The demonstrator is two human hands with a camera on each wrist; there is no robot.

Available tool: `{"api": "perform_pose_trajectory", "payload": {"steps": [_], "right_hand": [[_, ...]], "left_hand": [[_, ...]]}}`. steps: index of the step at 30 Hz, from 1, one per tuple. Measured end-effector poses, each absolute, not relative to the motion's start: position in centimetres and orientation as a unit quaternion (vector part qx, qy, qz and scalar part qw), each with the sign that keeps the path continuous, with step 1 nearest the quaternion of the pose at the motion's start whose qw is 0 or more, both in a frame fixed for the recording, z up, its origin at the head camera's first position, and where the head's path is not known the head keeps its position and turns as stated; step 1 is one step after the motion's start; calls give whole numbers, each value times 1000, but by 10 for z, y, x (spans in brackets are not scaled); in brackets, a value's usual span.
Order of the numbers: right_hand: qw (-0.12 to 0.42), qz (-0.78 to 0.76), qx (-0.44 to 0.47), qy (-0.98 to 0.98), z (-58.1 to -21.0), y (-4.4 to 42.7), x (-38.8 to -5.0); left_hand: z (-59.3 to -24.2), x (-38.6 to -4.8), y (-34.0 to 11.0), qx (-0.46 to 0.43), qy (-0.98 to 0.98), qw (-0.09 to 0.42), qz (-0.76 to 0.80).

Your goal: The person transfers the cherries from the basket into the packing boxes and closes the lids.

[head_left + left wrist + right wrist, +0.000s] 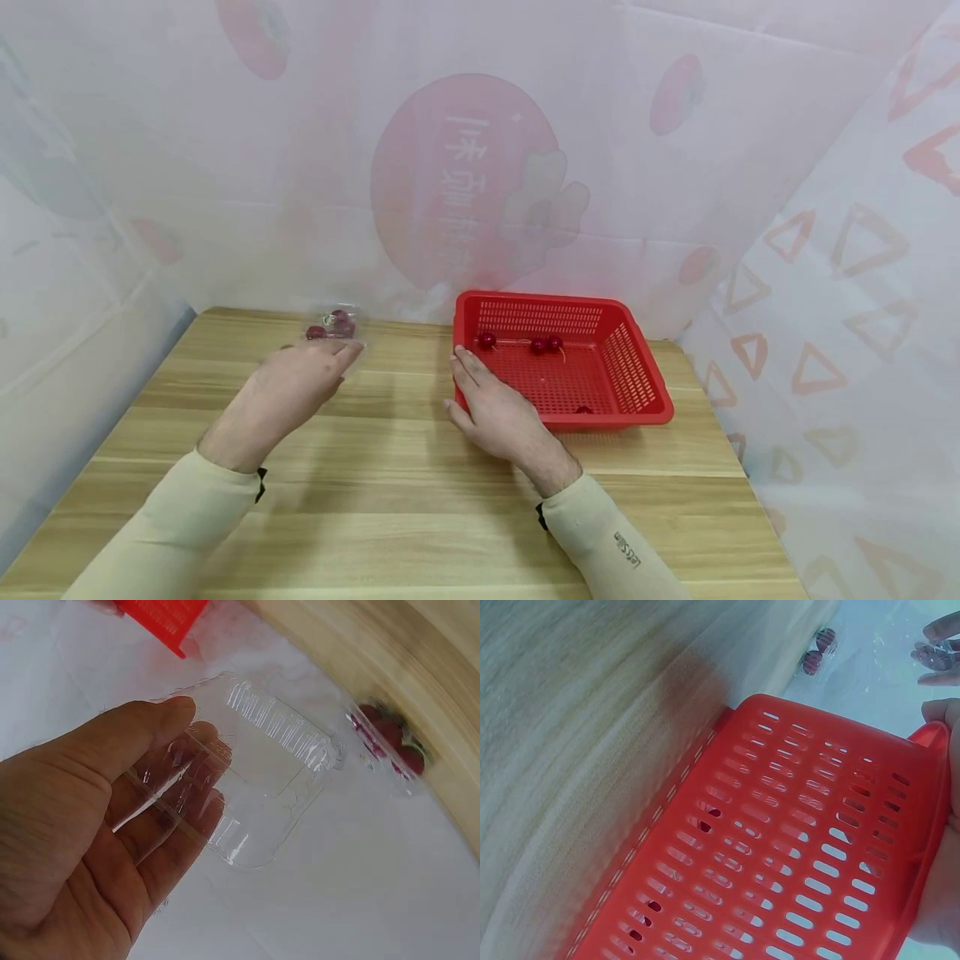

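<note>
A clear plastic lid (277, 772) is pinched between the thumb and fingers of my left hand (112, 795). Just beyond it, a clear box (390, 754) with several dark red cherries (340, 323) stands at the table's back left; in the head view my left hand (288, 392) is in front of it. My right hand (502, 417) rests on the left rim of the red basket (555, 423), fingers extended along it. Inside the basket lie several cherries (487, 340), some with stems.
The wooden table (360, 517) ends at a printed white cloth wall (315, 208) behind. More cloth hangs at the left and right sides. The basket stands near the table's back right.
</note>
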State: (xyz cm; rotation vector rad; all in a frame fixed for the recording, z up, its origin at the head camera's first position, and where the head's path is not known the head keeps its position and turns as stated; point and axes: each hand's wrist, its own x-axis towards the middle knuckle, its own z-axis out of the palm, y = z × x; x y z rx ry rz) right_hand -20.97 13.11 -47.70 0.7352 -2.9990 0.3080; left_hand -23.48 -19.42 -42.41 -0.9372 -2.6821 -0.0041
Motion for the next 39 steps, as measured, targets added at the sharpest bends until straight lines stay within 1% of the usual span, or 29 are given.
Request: {"api": "perform_pose_trajectory", "payload": {"steps": [5,12,18,25,31,34,39], "right_hand": [[21,100,236,-966,-478,132,-210],[23,105,237,-966,-478,132,-209],[23,103,235,-966,-478,132,-209],[19,99,231,-968,-479,131,-209],[21,101,231,-967,-478,131,-209],[20,99,231,-968,-479,131,-209],[23,98,232,-968,-479,131,-210]], "left_hand": [[-430,-231,-177,-345,-925,159,9],[-437,-229,-153,-342,-931,124,14],[-446,-230,-135,-346,-930,121,31],[-458,-233,-119,-361,-925,117,33],[-466,-236,-115,-372,-920,120,35],[-466,-238,-116,-374,-922,99,19],[-463,-248,-131,-371,-926,33,-57]]}}
